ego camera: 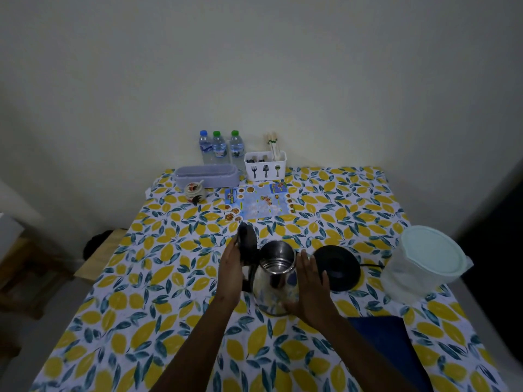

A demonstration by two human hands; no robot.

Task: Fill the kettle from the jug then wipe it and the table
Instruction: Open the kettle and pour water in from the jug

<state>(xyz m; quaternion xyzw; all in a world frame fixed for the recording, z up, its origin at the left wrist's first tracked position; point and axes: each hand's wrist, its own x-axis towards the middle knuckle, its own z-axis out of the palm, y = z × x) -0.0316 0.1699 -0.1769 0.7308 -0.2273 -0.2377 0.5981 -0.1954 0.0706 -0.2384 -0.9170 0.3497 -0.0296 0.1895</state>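
kettle stands upright on the tabletop between our two hands, its black lid swung up at 10 o'clock and the steel mouth open to view. our left hand lies against the kettle's 9 o'clock side by the handle, fingers reaching up to touch the raised lid; we cannot tell whether it grips anything. our right hand is flat and spread, palm pressed to the kettle's 3 o'clock flank, holding nothing closed in it. the black round base sits just beside that hand at 3 o'clock, its cord running on toward the jug, which stands farther out with a pale green lid on. a blue cloth lies at 5 o'clock from the kettle, near our right forearm. at 12 o'clock, well apart, we see a printed menu sheet.
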